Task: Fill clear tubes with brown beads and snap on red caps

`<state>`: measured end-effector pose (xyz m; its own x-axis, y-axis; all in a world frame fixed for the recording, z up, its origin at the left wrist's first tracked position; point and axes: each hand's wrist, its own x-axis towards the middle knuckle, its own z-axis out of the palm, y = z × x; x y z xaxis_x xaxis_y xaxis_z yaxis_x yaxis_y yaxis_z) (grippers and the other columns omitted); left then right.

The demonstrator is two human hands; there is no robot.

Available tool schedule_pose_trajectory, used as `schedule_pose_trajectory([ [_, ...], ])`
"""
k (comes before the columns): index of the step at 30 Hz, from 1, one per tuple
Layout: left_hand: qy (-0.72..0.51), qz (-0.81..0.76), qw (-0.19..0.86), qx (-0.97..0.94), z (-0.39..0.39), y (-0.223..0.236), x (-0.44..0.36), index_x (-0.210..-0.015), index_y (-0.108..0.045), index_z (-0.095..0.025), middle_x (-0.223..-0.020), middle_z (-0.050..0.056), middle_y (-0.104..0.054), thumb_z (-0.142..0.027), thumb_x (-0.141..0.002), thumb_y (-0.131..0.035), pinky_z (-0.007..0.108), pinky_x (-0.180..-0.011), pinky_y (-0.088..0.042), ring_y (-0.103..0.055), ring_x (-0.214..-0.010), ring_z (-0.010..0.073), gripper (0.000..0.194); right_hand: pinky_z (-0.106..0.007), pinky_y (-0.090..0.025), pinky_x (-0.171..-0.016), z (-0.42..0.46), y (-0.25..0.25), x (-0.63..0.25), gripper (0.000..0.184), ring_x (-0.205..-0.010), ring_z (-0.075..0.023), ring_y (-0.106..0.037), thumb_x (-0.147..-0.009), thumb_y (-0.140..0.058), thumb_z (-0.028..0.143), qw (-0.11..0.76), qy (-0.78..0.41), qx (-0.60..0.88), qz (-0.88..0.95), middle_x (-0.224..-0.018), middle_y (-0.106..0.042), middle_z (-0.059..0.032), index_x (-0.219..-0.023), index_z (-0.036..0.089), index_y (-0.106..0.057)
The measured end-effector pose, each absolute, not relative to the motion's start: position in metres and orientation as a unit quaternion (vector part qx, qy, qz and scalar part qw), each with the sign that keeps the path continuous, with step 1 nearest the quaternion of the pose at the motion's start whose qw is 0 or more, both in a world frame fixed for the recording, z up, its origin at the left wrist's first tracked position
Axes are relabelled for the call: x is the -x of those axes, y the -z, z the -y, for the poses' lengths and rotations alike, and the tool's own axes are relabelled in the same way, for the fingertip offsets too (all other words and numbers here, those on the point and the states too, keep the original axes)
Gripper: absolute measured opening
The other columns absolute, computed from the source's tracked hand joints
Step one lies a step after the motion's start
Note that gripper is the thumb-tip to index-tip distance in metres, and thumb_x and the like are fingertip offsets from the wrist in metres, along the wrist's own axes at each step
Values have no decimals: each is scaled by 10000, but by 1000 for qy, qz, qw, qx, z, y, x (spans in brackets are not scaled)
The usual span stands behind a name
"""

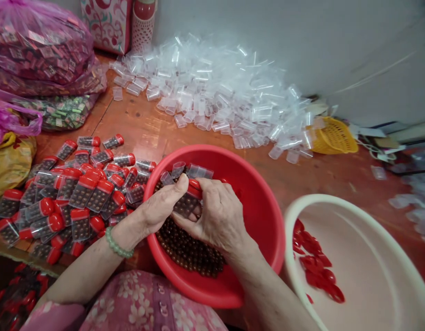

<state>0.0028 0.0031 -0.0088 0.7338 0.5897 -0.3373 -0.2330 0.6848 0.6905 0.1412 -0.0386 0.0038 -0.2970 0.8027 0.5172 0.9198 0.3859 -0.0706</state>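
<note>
Over the red basin [264,220], both my hands are on one small clear plastic container [186,205] full of dark brown balls, with a red cap at its upper end. My left hand [160,207] has its thumb up against the cap, and its other fingers are mostly hidden behind the container. My right hand [219,216] grips the container from the right, with fingers at the cap and thumb below. Loose brown balls [188,250] lie in the basin under my hands. A few uncapped clear containers [200,171] rest on them at the far side.
Many filled, red-capped containers [81,191] are heaped on the left. Empty clear containers [212,92] form a large pile at the back. A cream basin [364,257] with red caps [316,257] stands right. Pink bags [40,50] sit back left, a yellow basket [336,135] back right.
</note>
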Motion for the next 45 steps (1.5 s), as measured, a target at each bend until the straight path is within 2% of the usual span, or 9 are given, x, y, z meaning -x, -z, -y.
schedule_pose_trajectory([
  [7,-240,-268,875,-323,-2,6,-1,-823,-709,-107,-656,52,-644,-615,-855,-529,297,-677,-498,-588,-618,136,540,-384,-448,-648,40,-6,-140,510,-697,-260,-566,-778,-600,477,240,128,531,803,-776,-600,-80,-1144,156,-448],
  [10,-254,-247,873,-335,-3,4,-2,-956,-704,-110,-743,55,-674,-548,-832,-608,307,-712,-495,-603,-673,146,465,-408,-481,-696,41,-5,-139,588,-834,-293,-598,-794,-603,457,249,100,532,803,-929,-631,-137,-1249,139,-408],
  [13,-285,-217,858,-368,-4,1,-2,-1061,-684,-117,-880,76,-696,-518,-847,-601,339,-831,-475,-627,-836,187,461,-442,-494,-769,43,-1,-139,715,-985,-322,-585,-799,-611,430,266,102,529,799,-1105,-606,-182,-1382,138,-317],
  [16,-293,-196,853,-385,-4,-1,2,-1058,-677,-125,-921,71,-680,-498,-859,-592,337,-897,-440,-603,-915,188,431,-435,-499,-761,43,0,-138,735,-946,-305,-595,-782,-620,396,282,114,524,796,-1077,-612,-158,-1404,159,-309],
  [22,-228,-196,859,-415,-3,-1,7,-1016,-642,-126,-792,4,-576,-370,-730,-747,262,-723,-434,-505,-722,111,390,-415,-496,-692,44,0,-141,694,-831,-276,-607,-743,-606,374,287,123,503,806,-962,-627,-123,-1361,166,-369],
  [31,-225,-220,838,-446,-2,-2,5,-1033,-627,-121,-776,-5,-556,-369,-770,-712,249,-689,-419,-482,-719,107,371,-408,-499,-649,44,9,-139,691,-780,-273,-608,-725,-623,403,314,148,486,802,-907,-633,-129,-1327,129,-425],
  [36,-236,-235,848,-413,-2,-2,3,-996,-624,-116,-743,-13,-549,-350,-741,-732,241,-656,-419,-489,-678,97,363,-424,-533,-686,44,9,-140,665,-832,-276,-619,-740,-630,369,321,91,501,799,-956,-628,-125,-1333,161,-411],
  [41,-267,-219,883,-318,-2,2,0,-878,-622,-116,-741,11,-599,-443,-700,-759,250,-687,-450,-552,-671,102,397,-431,-562,-752,47,6,-139,789,-933,-279,-633,-765,-696,450,338,-1,545,767,-1095,-600,-148,-1407,165,-336],
  [45,-244,-259,890,-286,-4,7,-3,-782,-628,-108,-677,44,-610,-648,-809,-552,290,-653,-474,-576,-610,130,546,-469,-551,-816,47,8,-139,838,-994,-306,-616,-744,-721,498,344,-15,539,769,-1151,-584,-165,-1410,166,-336],
])
